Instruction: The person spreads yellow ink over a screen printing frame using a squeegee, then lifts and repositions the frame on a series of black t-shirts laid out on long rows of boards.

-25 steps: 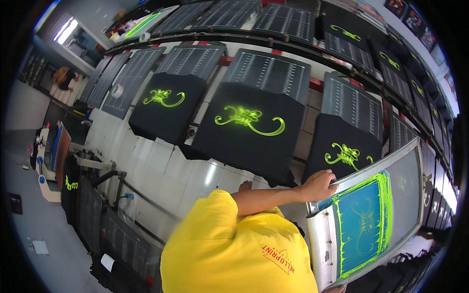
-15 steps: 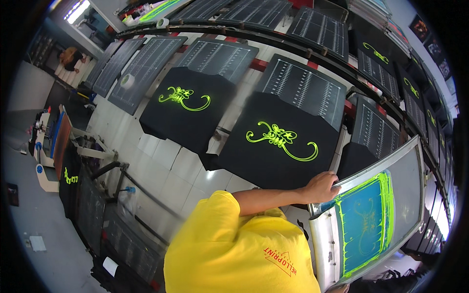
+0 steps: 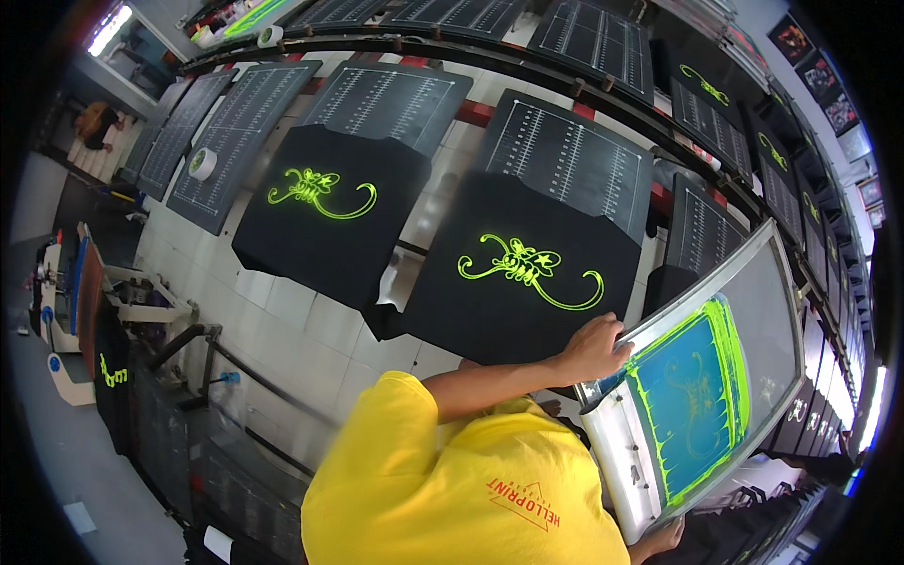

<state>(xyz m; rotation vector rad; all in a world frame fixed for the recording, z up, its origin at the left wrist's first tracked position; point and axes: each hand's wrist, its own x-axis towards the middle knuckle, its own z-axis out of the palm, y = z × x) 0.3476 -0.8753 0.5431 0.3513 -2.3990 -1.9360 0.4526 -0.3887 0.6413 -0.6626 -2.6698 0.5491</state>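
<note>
Silver metal edges the printing screen (image 3: 695, 400), which you carry tilted at your right side, off the floor and to the right of the row of boards. Your left hand (image 3: 595, 348) grasps the upper edge near the corner closest to you, fingers curled round the frame (image 3: 706, 283). Your right hand (image 3: 665, 537) is against the lower edge near the other close corner; most of its fingers are hidden, so I cannot tell how tightly it closes.

The frame looks stiff and should keep its shape as you tilt it, with a moderate weight, awkward more from width than from load. The mesh inside it is likely the fragile part, so keep your fingertips off the blue area. The lime ink (image 3: 738, 381) looks wet and would probably be slippery, so the bare metal edges are the best places to hold. A metal bar (image 3: 620, 461) lies along the side nearest you and likely pulls the weight that way; a level hold should keep it from sliding.

Two black shirts, one just ahead of you (image 3: 527, 273) and another farther left (image 3: 330, 212), lie draped on boards, lime designs facing up. They look soft.
</note>
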